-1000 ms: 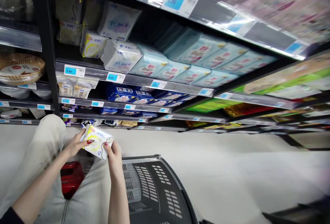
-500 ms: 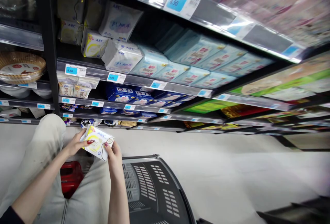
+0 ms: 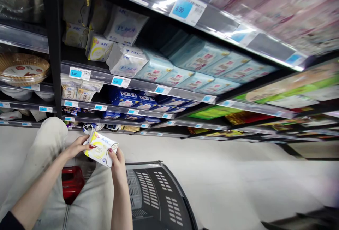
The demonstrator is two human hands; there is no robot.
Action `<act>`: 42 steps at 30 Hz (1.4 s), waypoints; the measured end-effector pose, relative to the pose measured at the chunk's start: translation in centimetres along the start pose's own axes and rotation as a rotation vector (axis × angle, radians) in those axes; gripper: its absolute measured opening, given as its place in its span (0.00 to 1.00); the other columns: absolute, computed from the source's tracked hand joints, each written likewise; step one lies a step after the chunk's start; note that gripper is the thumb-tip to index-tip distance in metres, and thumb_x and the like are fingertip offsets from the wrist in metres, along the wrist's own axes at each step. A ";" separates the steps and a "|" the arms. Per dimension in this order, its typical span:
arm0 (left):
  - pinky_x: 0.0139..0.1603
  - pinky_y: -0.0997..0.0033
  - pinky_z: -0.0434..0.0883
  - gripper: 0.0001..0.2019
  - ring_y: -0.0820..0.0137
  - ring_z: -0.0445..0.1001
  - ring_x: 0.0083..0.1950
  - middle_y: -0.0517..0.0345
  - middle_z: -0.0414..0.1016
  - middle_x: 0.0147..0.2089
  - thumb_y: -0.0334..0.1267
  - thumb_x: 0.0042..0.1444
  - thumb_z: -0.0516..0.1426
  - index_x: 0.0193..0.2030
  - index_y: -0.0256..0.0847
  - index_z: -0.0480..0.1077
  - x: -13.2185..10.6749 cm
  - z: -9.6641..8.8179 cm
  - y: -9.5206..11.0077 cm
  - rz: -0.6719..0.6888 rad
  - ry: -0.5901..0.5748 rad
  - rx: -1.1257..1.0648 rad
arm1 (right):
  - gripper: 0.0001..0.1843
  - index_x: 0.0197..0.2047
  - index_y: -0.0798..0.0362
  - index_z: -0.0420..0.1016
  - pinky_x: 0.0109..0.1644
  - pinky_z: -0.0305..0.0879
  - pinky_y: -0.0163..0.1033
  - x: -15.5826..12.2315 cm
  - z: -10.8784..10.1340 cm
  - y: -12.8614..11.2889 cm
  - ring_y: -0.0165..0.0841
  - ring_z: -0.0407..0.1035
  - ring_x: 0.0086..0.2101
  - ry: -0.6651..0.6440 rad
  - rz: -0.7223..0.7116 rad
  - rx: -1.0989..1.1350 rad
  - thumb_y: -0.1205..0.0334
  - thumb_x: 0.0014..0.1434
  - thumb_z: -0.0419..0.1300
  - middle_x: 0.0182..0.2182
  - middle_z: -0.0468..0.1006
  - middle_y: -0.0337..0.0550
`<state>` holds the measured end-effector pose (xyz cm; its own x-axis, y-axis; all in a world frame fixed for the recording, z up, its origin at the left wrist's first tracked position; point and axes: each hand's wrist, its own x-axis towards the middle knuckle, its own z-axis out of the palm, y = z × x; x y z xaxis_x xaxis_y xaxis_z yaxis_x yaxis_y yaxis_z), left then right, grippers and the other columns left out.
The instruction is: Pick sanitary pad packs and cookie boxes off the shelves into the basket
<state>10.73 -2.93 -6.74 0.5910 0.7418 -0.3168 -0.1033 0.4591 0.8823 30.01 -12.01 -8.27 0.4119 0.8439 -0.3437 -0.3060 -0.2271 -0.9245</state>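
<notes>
at the bottom of the frame, slightly left of the middle, stands one dark plastic basket (image 3: 156, 194); it looks empty as far as its inside shows. beside it, at lower left, one small red object (image 3: 71, 184) lies low between the light trousers (image 3: 47, 152) of the person.

above the basket, at lower left of the frame, both hands hold one white and yellow packet (image 3: 102, 148). the left hand (image 3: 76, 147) is closed on its left edge, thumb on the printed face and fingers behind. the right hand (image 3: 118, 157) is closed on the lower right corner, thumb on the front. so: two hands, one packet, one basket.

compared with half a second ago, the grip is the same, but the packet has turned a little: its face is now more tilted and more yellow shows, and it sits slightly lower right in the frame. the shelves have shifted slightly in the picture, so the head moved a little. it seems the packet is only being turned and looked at; it is above the knees, not in the basket and not on a shelf.

farther away, the shelving (image 3: 137, 85) fills the upper half. on its upper left level lies one more packet of the same yellow kind (image 3: 97, 48), with about four pale ones around it. to the right, light blue packs (image 3: 196, 67) stand in rows, too many and blurred to count surely. at far left, one stack of brown plates (image 3: 22, 67).
</notes>
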 end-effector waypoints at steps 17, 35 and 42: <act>0.75 0.45 0.64 0.53 0.38 0.70 0.73 0.41 0.78 0.68 0.52 0.33 0.81 0.69 0.40 0.74 0.1 -1.7 -1.4 0.265 -0.231 0.015 | 0.44 0.62 0.39 0.80 0.67 0.74 0.56 -1.2 -1.6 -1.0 0.54 0.74 0.64 -0.253 -0.207 0.061 0.46 0.42 0.85 0.63 0.82 0.48; 0.79 0.39 0.61 0.54 0.35 0.67 0.78 0.36 0.74 0.75 0.37 0.27 0.84 0.68 0.45 0.77 1.0 -3.1 -2.7 0.385 -0.340 0.080 | 0.42 0.59 0.40 0.81 0.73 0.67 0.60 -1.8 -2.3 -3.5 0.55 0.71 0.68 -0.421 -0.399 -0.107 0.48 0.42 0.87 0.64 0.81 0.52; 0.78 0.40 0.63 0.52 0.36 0.68 0.77 0.36 0.75 0.73 0.38 0.28 0.83 0.67 0.44 0.78 0.6 -2.9 -2.2 0.356 -0.301 0.100 | 0.42 0.53 0.43 0.83 0.73 0.66 0.63 -2.4 -1.6 -4.6 0.60 0.72 0.67 -0.336 -0.304 -0.076 0.50 0.34 0.89 0.61 0.83 0.54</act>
<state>8.99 -2.08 -9.91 0.7400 0.6630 0.1133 -0.2725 0.1415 0.9517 31.77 -13.75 -3.44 0.1678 0.9858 0.0057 -0.1459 0.0306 -0.9888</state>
